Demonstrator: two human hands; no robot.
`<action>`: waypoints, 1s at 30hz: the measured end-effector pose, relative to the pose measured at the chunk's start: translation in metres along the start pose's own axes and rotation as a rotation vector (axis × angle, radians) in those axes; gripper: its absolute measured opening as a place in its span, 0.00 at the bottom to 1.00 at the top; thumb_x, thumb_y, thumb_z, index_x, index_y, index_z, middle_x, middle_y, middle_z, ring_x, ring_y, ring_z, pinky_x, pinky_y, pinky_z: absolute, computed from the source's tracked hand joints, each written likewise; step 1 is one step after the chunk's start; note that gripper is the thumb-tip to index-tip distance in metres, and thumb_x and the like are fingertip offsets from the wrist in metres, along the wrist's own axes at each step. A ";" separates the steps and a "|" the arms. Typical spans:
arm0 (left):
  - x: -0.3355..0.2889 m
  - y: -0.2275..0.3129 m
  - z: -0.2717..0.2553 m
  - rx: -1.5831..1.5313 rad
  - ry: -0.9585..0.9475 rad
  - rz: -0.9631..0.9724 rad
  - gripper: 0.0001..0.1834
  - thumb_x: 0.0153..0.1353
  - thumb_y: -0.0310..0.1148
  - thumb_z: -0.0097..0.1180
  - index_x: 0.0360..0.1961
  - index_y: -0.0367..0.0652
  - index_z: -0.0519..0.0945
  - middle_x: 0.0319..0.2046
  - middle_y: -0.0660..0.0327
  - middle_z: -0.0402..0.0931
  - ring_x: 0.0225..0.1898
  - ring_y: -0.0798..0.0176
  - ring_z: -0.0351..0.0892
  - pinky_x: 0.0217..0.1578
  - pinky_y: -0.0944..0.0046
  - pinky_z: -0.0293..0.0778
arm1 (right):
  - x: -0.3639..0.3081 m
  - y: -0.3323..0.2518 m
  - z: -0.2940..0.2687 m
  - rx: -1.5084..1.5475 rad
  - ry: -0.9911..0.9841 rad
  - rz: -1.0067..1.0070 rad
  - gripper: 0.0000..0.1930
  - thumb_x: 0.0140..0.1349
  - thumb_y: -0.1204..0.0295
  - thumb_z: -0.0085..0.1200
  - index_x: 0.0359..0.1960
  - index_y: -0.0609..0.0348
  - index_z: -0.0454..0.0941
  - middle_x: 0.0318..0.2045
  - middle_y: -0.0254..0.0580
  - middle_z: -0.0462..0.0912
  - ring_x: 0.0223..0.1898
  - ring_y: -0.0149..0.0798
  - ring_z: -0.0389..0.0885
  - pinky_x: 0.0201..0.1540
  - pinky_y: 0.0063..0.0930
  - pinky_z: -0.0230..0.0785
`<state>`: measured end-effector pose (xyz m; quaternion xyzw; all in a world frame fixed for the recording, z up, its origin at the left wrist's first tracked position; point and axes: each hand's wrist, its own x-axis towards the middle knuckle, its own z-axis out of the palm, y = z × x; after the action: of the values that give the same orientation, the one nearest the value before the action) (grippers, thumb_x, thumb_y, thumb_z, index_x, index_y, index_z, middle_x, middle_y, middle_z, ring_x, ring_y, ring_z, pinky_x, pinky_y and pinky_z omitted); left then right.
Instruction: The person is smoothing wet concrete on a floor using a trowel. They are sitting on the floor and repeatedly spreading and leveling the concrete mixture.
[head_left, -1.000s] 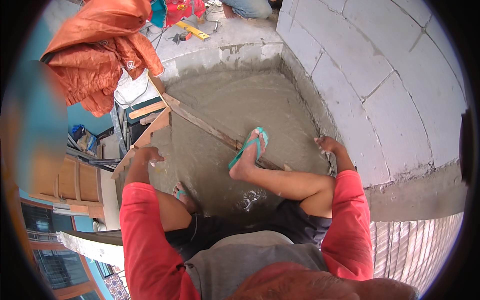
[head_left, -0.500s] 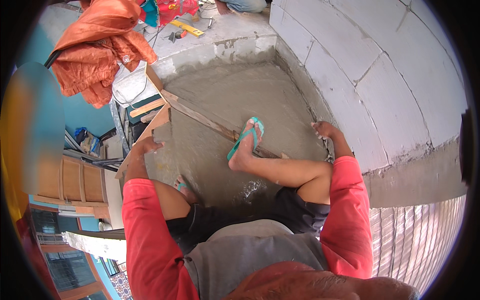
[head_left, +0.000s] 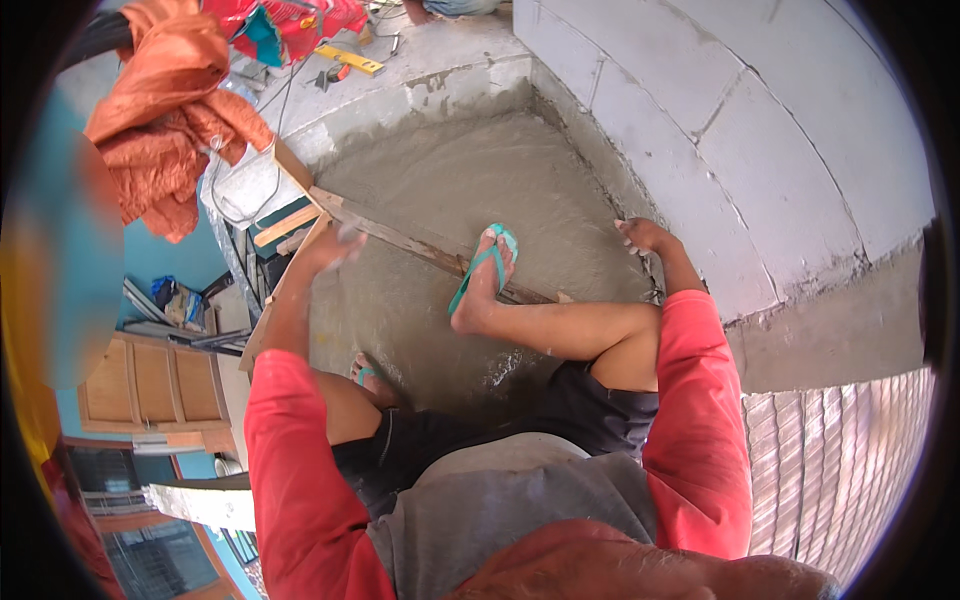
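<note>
My left hand (head_left: 335,248) is above the left board edge, near the end of a long wooden strip (head_left: 400,240). It is blurred, but its fingers reach forward and nothing shows in them. My right hand (head_left: 644,235) is at the foot of the block wall, fingers apart and holding nothing; its tips are at or just over the ledge there. Between the hands spreads wet grey mortar (head_left: 450,170), smoothed in curved strokes. My raised foot in a green flip-flop (head_left: 484,275) is over the strip, while my other foot (head_left: 368,376) is lower left.
A light block wall (head_left: 680,110) rises on the right. On the far ledge are a yellow spirit level (head_left: 350,60) and small tools. Orange tarpaulin (head_left: 160,150) hangs at upper left, above metal bars and wooden boards. Another person's leg (head_left: 465,6) shows at the top edge.
My left hand has moved up and forward, from low beside the board toward the strip's end. My right hand has shifted only slightly upward. The view has tilted a little.
</note>
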<state>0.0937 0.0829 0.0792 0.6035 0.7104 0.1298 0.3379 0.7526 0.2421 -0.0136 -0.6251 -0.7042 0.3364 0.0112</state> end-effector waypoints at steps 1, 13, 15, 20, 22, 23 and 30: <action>0.011 0.036 -0.002 -0.081 0.023 0.115 0.42 0.64 0.59 0.54 0.71 0.47 0.60 0.44 0.53 0.81 0.42 0.63 0.82 0.45 0.60 0.75 | -0.002 -0.009 -0.002 -0.003 -0.037 0.004 0.35 0.69 0.42 0.42 0.58 0.64 0.71 0.42 0.50 0.83 0.35 0.41 0.84 0.35 0.36 0.76; 0.095 0.340 0.020 -0.018 0.116 0.592 0.45 0.62 0.50 0.56 0.72 0.40 0.52 0.44 0.47 0.82 0.48 0.47 0.80 0.53 0.54 0.72 | 0.009 0.006 0.001 -0.021 -0.154 0.077 0.33 0.69 0.44 0.42 0.58 0.64 0.73 0.39 0.49 0.84 0.33 0.40 0.83 0.36 0.35 0.76; 0.095 0.320 0.018 0.102 0.162 0.616 0.44 0.62 0.51 0.56 0.72 0.39 0.53 0.42 0.48 0.83 0.46 0.47 0.81 0.51 0.54 0.73 | 0.006 -0.012 -0.002 -0.023 -0.191 0.007 0.32 0.69 0.44 0.42 0.56 0.65 0.73 0.41 0.49 0.84 0.34 0.42 0.84 0.38 0.37 0.77; 0.102 0.203 0.025 0.342 0.002 0.480 0.42 0.62 0.57 0.54 0.68 0.38 0.62 0.54 0.45 0.76 0.58 0.47 0.73 0.59 0.53 0.67 | 0.003 -0.010 -0.006 -0.007 -0.216 0.089 0.32 0.70 0.45 0.42 0.54 0.66 0.74 0.44 0.52 0.83 0.38 0.45 0.85 0.42 0.39 0.77; 0.097 0.141 0.027 0.449 -0.077 0.362 0.43 0.62 0.61 0.52 0.67 0.39 0.64 0.62 0.44 0.68 0.65 0.46 0.66 0.65 0.52 0.61 | -0.001 -0.006 -0.004 -0.013 -0.204 0.102 0.32 0.70 0.45 0.42 0.55 0.66 0.73 0.44 0.52 0.83 0.38 0.45 0.85 0.42 0.38 0.77; 0.087 0.117 0.024 0.472 -0.179 0.248 0.43 0.61 0.63 0.51 0.67 0.40 0.65 0.65 0.45 0.65 0.67 0.46 0.63 0.66 0.51 0.59 | -0.006 -0.004 -0.004 -0.016 -0.196 0.113 0.32 0.70 0.45 0.42 0.55 0.66 0.73 0.45 0.52 0.83 0.38 0.44 0.85 0.42 0.38 0.77; 0.015 -0.120 0.010 0.401 0.022 -0.126 0.42 0.53 0.61 0.60 0.53 0.30 0.77 0.52 0.41 0.78 0.54 0.43 0.77 0.53 0.50 0.71 | 0.000 -0.011 -0.001 0.057 -0.215 0.018 0.33 0.69 0.43 0.43 0.58 0.64 0.71 0.45 0.51 0.83 0.36 0.43 0.84 0.36 0.37 0.76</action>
<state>0.0067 0.0660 -0.0044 0.6118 0.7619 -0.0289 0.2107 0.7435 0.2430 -0.0072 -0.5909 -0.6860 0.4215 -0.0498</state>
